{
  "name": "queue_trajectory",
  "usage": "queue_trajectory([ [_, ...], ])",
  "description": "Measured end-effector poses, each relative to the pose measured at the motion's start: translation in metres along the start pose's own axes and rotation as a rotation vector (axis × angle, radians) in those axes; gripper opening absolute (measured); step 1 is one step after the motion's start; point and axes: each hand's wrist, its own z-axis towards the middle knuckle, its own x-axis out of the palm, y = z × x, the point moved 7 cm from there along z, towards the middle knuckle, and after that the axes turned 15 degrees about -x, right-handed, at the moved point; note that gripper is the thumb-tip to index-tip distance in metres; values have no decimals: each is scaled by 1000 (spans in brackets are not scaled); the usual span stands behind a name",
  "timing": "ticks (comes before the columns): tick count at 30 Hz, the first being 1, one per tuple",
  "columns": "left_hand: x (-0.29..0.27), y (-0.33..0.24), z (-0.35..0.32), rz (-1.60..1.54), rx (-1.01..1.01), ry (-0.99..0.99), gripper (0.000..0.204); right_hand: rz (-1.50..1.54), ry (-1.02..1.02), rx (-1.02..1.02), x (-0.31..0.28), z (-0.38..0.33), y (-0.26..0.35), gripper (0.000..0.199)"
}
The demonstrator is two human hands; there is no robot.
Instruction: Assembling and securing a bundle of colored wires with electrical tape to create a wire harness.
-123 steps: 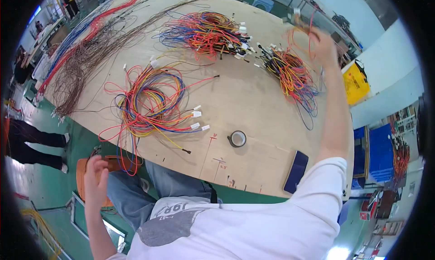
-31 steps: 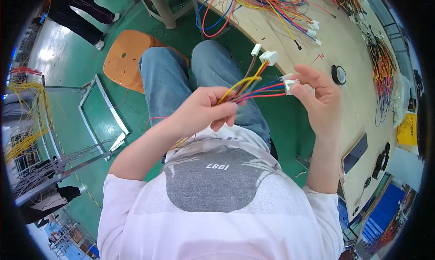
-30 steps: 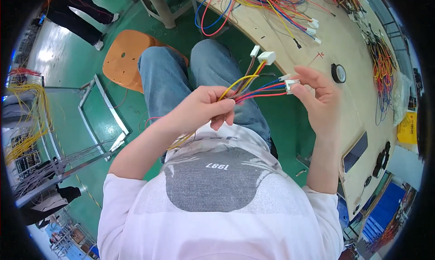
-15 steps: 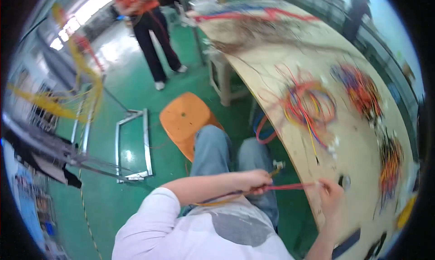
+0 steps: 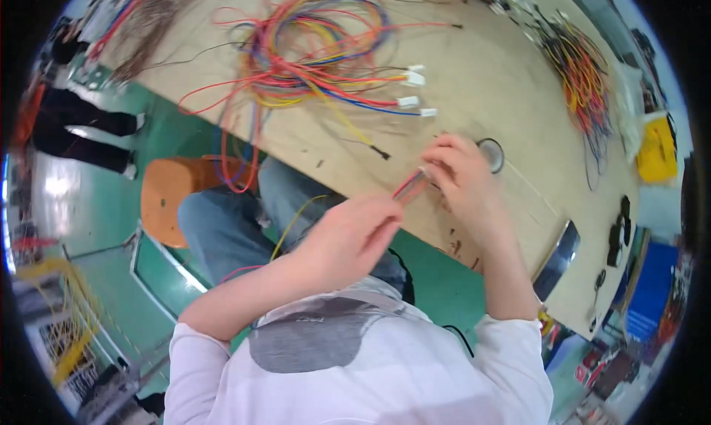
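Note:
Both of my hands are at the table's near edge, with a short stretch of red and dark wires point(image 5: 409, 186) running between them. My left hand point(image 5: 354, 236) is closed around the wires, its fingertips partly hidden by the back of the hand. The ends are pinched in the fingers of my right hand point(image 5: 458, 175), where a small pale tip shows. A yellow wire point(image 5: 298, 219) hangs in a curve over my lap, left of my left forearm. Just beyond my right hand lies a round roll point(image 5: 491, 155), probably tape.
A coil of coloured wires point(image 5: 296, 62) with white connectors point(image 5: 408, 101) lies on the table point(image 5: 489, 69). Another wire bundle point(image 5: 585, 92), a yellow bag point(image 5: 657, 149), a phone point(image 5: 557, 260) and scissors point(image 5: 598, 286) are to the right. An orange stool point(image 5: 164, 203) stands left; a person point(image 5: 81, 125) stands beyond.
My view has swung right toward the table. My hands have come closer together, with a shorter stretch of wires between them. Both still grip the wires.

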Motion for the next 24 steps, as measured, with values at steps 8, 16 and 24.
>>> queue_trajectory([
  [8,46,14,40,0,-127,84,8,-462,-154,86,-50,-46,-2,21],
  [16,41,23,41,-406,-312,424,20,131,1,6,-31,-47,33,20],
  [24,38,11,44,-163,22,267,9,102,60,-37,-16,-39,36,23],
])
